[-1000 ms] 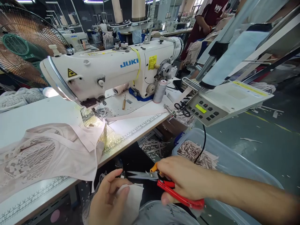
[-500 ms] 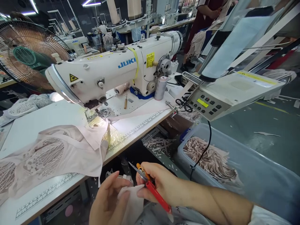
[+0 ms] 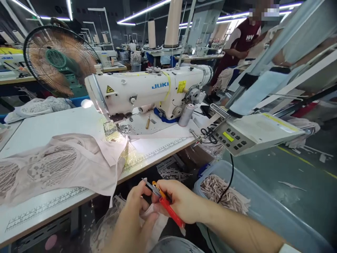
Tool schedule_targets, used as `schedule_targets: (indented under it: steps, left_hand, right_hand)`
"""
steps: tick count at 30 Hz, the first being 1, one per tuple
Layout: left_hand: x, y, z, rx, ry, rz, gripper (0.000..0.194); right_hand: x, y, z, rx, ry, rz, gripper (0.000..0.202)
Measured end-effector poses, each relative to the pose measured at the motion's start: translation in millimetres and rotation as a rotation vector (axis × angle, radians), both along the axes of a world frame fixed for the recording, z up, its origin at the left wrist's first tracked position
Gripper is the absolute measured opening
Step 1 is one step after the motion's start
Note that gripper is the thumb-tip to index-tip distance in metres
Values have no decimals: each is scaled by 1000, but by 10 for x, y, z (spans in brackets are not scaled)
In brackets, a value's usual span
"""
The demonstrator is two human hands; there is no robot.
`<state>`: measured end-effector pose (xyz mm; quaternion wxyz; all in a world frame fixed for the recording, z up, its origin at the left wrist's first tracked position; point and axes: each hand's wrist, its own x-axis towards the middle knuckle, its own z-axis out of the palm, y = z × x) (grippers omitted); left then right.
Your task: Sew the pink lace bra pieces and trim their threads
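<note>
Step in hand: trimming; judged from the grip, a small piece of pale fabric (image 3: 154, 219) is being snipped below the front edge of the worktop (image 3: 47, 123).
Right hand (image 3: 181, 202): fingers closed round the red thread snips (image 3: 164, 203); blades pointing toward the left thumb.
Left hand (image 3: 134, 218): thumb and fingers pinching the pale fabric; held over the lap, just beside the snips.
Next move calls for: fabric kept taut; blade tips kept off the left fingertips.
Bin (image 3: 276, 218): translucent blue, on the floor off the right front corner of the worktop; holds a heap of pale elastic strips (image 3: 223, 191).
Worktop load: lace garment (image 3: 58, 168) at the front left; sewing machine (image 3: 147, 91) toward the back edge.
</note>
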<state>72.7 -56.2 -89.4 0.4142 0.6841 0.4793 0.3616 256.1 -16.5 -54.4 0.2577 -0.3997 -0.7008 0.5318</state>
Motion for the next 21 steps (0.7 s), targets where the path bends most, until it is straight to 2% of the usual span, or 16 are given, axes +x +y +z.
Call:
schedule_targets:
  steps: [3, 6, 8, 12, 15, 21]
  left_hand:
    - [-146, 99, 142, -86, 235, -118, 46]
    - [-292, 133, 261, -193, 341, -85, 20]
    - [-350, 121, 286, -289, 251, -34, 14]
    - [-333, 65, 246, -426, -117, 53, 13]
    - [-249, 17, 177, -430, -271, 141, 17]
    - [-156, -59, -60, -279, -339, 296, 14]
  right_hand:
    - [55, -40, 11, 191, -58, -52, 13]
    - [149, -87, 53, 307, -53, -124, 11]
    - [197, -113, 60, 335, -18, -131, 7]
    - [228, -136, -35, 363, 35, -165, 9]
    - [220, -122, -139, 309, 86, -214, 11]
    - [171, -82, -239, 205, 135, -277, 16]
